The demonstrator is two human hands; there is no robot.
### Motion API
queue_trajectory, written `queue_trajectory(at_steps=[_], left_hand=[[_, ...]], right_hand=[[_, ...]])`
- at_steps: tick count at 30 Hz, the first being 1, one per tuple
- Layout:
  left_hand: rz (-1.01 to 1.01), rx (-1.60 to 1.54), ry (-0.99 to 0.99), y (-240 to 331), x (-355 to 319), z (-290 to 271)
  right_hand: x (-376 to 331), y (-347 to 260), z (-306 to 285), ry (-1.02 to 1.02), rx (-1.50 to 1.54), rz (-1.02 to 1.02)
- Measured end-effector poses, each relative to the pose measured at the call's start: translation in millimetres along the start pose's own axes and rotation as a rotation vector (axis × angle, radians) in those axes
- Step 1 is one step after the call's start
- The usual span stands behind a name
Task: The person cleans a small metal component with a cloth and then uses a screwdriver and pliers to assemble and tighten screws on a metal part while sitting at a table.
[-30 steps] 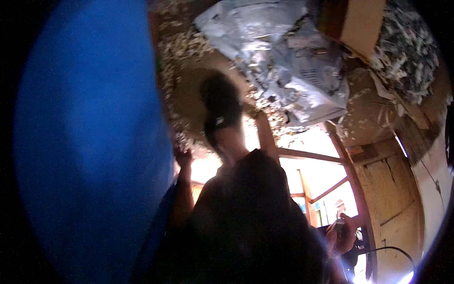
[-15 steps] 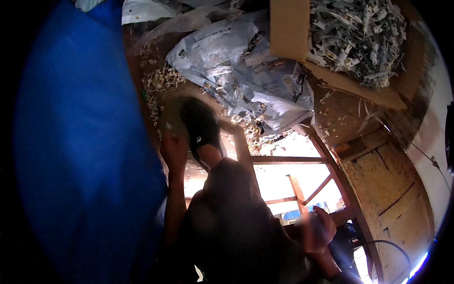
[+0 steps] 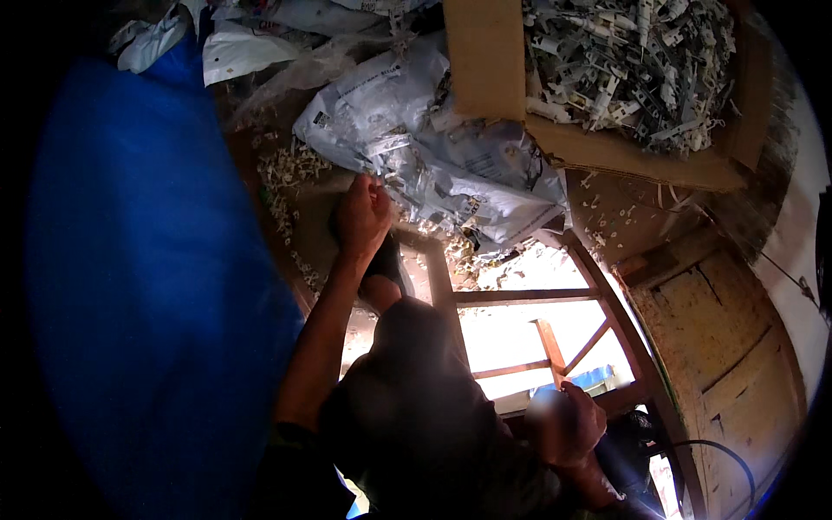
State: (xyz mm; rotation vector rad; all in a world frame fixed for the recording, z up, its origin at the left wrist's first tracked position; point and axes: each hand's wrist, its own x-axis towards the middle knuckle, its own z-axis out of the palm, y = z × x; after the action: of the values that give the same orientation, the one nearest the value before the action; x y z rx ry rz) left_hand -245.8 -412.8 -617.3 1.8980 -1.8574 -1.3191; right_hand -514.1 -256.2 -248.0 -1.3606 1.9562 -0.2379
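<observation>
My left hand (image 3: pixel 364 217) reaches forward over my dark shoe (image 3: pixel 390 260), its fingers closed in a pinch. Its fingertips are at the near edge of a white plastic bag (image 3: pixel 511 204), where pale strip-like pieces (image 3: pixel 399 156) lie. Whatever the fingers hold, if anything, is too small to make out. Lower right, my right hand (image 3: pixel 585 429) is curled beside my dark-clothed leg (image 3: pixel 416 381). A blurred, dark patch covers its palm side, so what it grips does not show.
A cardboard box (image 3: pixel 485 61) heaped with grey and white plastic pieces (image 3: pixel 633 69) stands at the far right. Small pale scraps (image 3: pixel 295 165) litter the floor. Blue sheeting (image 3: pixel 156 277) fills the left. A wooden frame (image 3: pixel 529 296) and a worn wooden panel (image 3: pixel 719 321) are at right.
My left hand has moved forward and right, from beside the shoe to the plastic bag's edge. My right hand has shifted slightly left and stays curled. The view has shifted a little.
</observation>
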Motion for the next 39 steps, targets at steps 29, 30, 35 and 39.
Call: queue_trajectory(at_steps=[29, 30, 35, 39], left_hand=[[0.347, 0.594, -0.016, 56, 79, -4], [0.339, 0.537, -0.034, 66, 78, -4], [0.436, 0.283, -0.140, 134, 78, 14], [0.443, 0.332, -0.229, 141, 92, 49]], right_hand=[[9, -5, -5, -0.066, 0.021, 0.117], [9, -4, -4, -0.058, 0.021, 0.118], [11, -4, -8, -0.091, 0.074, 0.150], [4, 6, -2, -0.066, 0.187, 0.125]])
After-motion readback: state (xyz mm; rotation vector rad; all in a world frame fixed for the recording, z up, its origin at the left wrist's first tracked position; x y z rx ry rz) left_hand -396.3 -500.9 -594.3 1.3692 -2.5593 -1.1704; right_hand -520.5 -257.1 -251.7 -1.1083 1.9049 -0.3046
